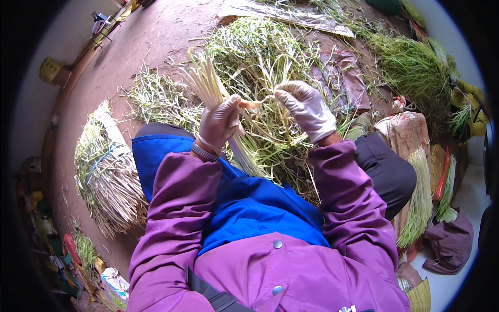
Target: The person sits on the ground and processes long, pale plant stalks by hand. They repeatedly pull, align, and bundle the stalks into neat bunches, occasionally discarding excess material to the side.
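My left hand [220, 123], in a thin whitish glove with a wristwatch below it, is closed around a bundle of pale green stalks [208, 84]. The bundle slants across my lap, its pale ends up and to the left. My right hand [306, 109], gloved too, is at the right with fingertips pinched on a thin plant strand. A bare fingertip of my left hand shows through the glove, close to that strand. Under and beyond both hands lies a large heap of green and yellowish leaves and stalks [253, 46].
A tied bundle of stalks [113, 175] lies on the floor at left. To the right are a sack-covered block [405, 128] with pale stalks [417, 195] against it, and a big green heap [409, 70]. A flattened sheet [288, 19] lies beyond the central heap.
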`<state>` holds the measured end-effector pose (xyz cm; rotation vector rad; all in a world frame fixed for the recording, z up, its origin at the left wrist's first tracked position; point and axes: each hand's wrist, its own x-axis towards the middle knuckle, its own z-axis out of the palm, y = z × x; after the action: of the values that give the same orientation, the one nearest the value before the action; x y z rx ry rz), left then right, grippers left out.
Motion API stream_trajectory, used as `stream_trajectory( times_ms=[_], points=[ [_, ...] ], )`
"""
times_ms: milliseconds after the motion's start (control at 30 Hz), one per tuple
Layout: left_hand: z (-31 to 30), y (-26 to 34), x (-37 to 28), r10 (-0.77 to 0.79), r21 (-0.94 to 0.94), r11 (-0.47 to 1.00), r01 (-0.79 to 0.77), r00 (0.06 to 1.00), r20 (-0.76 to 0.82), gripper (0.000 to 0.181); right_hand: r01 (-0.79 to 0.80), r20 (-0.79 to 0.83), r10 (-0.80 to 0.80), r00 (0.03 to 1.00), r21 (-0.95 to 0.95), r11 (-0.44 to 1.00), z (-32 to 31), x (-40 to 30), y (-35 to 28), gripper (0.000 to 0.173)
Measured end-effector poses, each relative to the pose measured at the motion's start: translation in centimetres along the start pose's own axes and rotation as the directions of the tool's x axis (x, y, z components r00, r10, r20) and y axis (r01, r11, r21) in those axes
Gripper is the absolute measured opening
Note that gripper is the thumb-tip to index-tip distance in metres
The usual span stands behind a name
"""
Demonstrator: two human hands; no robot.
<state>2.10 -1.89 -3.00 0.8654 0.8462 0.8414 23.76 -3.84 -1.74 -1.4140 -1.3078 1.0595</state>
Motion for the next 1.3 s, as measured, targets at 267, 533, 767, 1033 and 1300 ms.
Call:
stream_trajectory(
  times_ms=[267, 533, 767, 1033, 1300],
  points=[
    [0.8, -0.2, -0.8, -0.148, -0.085, 0.982, 0.169, 0.967, 0.209, 0.029, -0.119, 0.448, -0.038, 0.893, 0.319, 0.94, 2.2, 1.7, -2.3, 0.033],
    [0.1, -0.7, -0.7, -0.248, -0.049, 0.957, 0.287, 0.891, 0.381, 0.029, -0.145, 0.419, 0.002, 0.908, 0.31, 0.94, 1.2, 1.3, -1.4, 0.023],
    [0.9, -1.1, 0.2, -0.313, -0.037, 0.943, 0.331, 0.918, 0.243, 0.032, 0.472, 0.023, -0.51, 0.86, -0.417, 0.776, 0.4, 1.4, -1.2, 0.014],
    [1.5, -0.9, 0.1, -0.098, 0.291, 0.947, 0.138, 0.984, -0.147, 0.023, -0.019, -0.193, -0.033, 0.981, -0.264, 0.964, -0.8, 1.6, 1.3, 0.02],
    [0.3, -0.3, 0.1, 0.079, 0.002, 0.997, -0.083, 0.939, -0.334, 0.02, -0.17, -0.309, 0.185, 0.933, 0.075, 0.983, -4.6, 2.7, 9.6, 0.007]
  ],
)
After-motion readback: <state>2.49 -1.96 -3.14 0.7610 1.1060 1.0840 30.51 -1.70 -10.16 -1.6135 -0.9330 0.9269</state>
